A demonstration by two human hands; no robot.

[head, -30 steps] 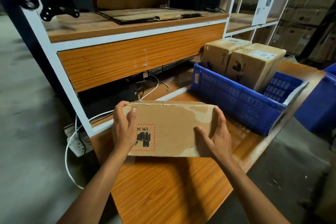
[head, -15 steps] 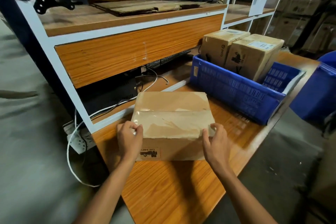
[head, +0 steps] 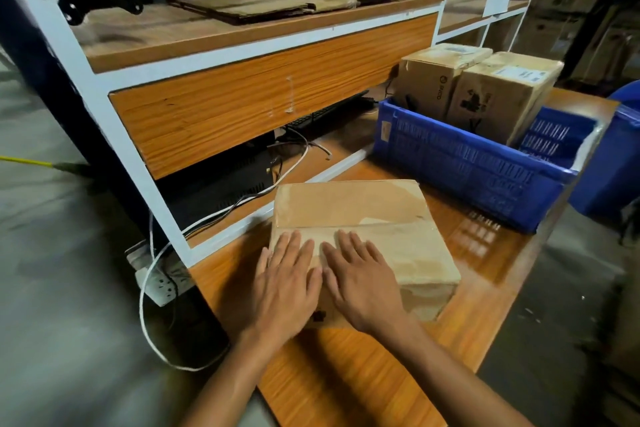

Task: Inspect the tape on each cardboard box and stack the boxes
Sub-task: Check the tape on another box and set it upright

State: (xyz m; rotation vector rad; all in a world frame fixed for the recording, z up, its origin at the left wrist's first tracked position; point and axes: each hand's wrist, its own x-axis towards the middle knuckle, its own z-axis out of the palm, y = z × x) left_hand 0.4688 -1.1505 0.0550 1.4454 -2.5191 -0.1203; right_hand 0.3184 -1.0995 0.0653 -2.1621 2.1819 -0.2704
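A flat cardboard box (head: 374,215) lies on the wooden table (head: 346,374) with its taped top facing up; clear tape runs along the middle seam. My left hand (head: 285,284) and my right hand (head: 360,277) lie side by side, fingers straight, flat on the near left part of the box top, fingertips at the seam. Two more cardboard boxes (head: 436,80) (head: 502,94) stand upright in a blue crate (head: 460,163) at the right.
A white-framed wooden shelf (head: 242,35) rises behind the table, with flattened cardboard on it. White cables (head: 152,288) and a power strip (head: 162,284) hang at the table's left edge. A blue bin (head: 620,156) stands at far right.
The box went from tilted on edge in both hands to lying flat on the table. Both hands left its sides and now press flat on its top.
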